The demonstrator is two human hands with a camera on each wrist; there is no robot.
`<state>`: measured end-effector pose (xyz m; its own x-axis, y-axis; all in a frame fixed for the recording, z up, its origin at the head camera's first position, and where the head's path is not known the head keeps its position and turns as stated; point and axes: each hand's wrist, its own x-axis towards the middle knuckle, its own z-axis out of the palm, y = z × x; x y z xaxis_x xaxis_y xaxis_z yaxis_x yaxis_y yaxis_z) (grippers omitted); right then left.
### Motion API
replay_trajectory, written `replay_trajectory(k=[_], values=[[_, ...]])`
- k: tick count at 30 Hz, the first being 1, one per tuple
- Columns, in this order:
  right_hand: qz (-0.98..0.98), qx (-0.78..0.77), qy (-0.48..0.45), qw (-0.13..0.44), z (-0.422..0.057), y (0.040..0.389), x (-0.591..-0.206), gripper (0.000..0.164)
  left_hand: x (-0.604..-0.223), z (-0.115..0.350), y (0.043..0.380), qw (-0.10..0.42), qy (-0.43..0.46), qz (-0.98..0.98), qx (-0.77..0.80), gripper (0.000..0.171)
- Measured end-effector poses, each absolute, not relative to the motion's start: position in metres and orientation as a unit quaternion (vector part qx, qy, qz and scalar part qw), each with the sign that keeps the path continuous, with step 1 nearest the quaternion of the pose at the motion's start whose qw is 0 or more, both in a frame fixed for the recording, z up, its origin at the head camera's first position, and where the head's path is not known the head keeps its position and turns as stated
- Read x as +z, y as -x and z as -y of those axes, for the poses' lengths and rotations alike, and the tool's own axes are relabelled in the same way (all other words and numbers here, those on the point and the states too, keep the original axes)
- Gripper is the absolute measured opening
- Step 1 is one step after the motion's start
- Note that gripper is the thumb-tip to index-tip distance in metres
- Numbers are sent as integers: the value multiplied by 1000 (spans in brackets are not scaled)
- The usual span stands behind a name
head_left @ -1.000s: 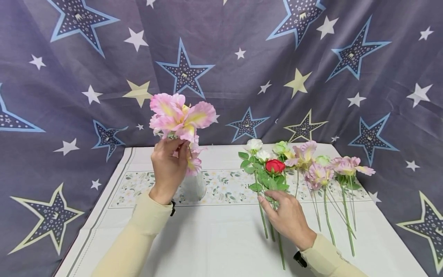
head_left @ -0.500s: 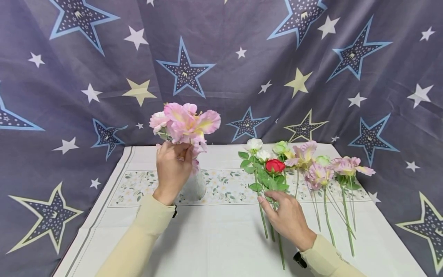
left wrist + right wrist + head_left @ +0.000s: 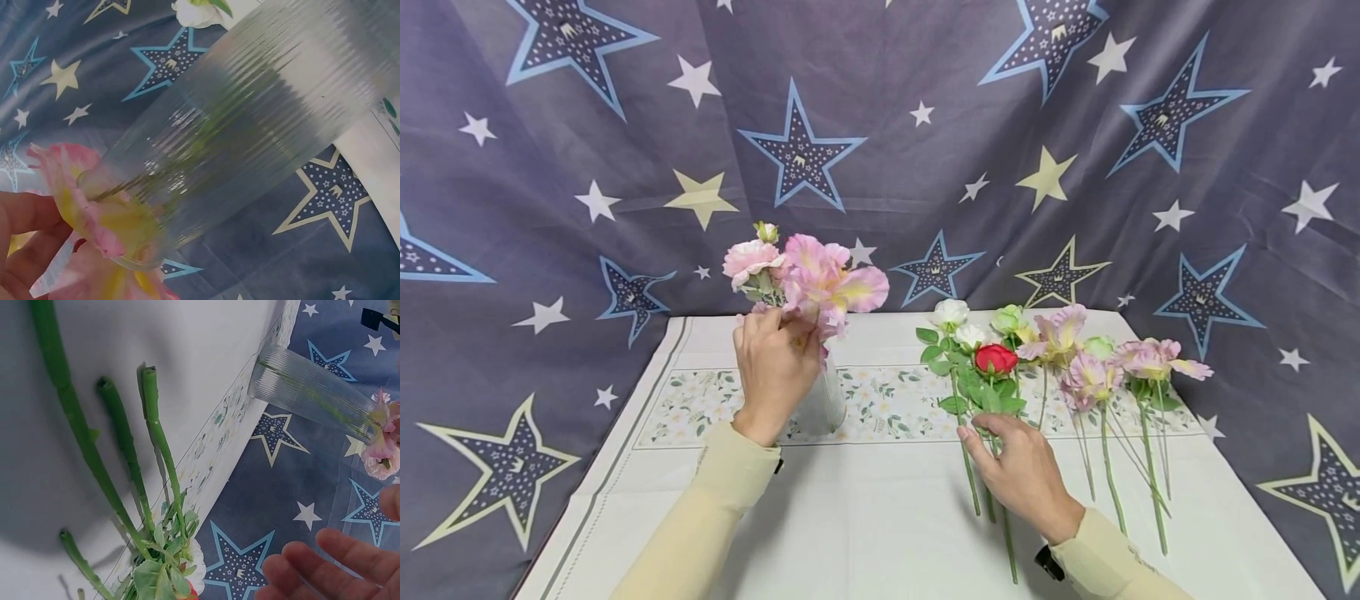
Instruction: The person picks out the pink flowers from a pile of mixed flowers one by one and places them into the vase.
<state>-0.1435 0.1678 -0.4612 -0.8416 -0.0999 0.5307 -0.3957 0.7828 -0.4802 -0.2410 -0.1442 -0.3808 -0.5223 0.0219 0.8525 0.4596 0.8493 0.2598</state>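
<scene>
My left hand [image 3: 778, 367] pinches a pink-and-yellow iris [image 3: 831, 279] just under its bloom, at the mouth of a clear ribbed vase [image 3: 826, 402]. A pale pink flower [image 3: 750, 260] with a small bud stands behind the hand. Through the vase's glass in the left wrist view, green stems [image 3: 200, 131] show blurred, and the fingers [image 3: 31, 215] meet at the petals by the rim. My right hand [image 3: 1026, 471] hovers over or rests by the stems of a red rose [image 3: 997, 360]. In the right wrist view its fingers [image 3: 331, 556] are loosely extended, holding nothing.
White roses [image 3: 951, 314], light green blooms [image 3: 1009, 320] and several pink irises [image 3: 1092, 379] lie along the right of the white-clothed table [image 3: 895, 517]. A floral band [image 3: 887, 400] crosses the cloth. Behind hangs a star-print curtain [image 3: 880, 167].
My left hand has lowered the iris and shifted it slightly right, toward the vase mouth. The pale pink flower behind has come into view. My right hand stays put.
</scene>
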Motion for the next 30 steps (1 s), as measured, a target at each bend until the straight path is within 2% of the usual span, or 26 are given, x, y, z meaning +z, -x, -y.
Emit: replay_trajectory(k=[5,14,20,30], values=[[912,299,-136,247,-168,143,-461,29,-386,145,243,466,150,843,-222,7],[916,296,-130,237,-168,144,-461,28,-387,149,240,459,146,859,-171,20],[919,293,-126,230,-168,143,-460,29,-401,150,227,473,136,840,-227,22],[918,292,-130,237,-169,146,-462,31,-412,144,214,498,130,811,-280,67]])
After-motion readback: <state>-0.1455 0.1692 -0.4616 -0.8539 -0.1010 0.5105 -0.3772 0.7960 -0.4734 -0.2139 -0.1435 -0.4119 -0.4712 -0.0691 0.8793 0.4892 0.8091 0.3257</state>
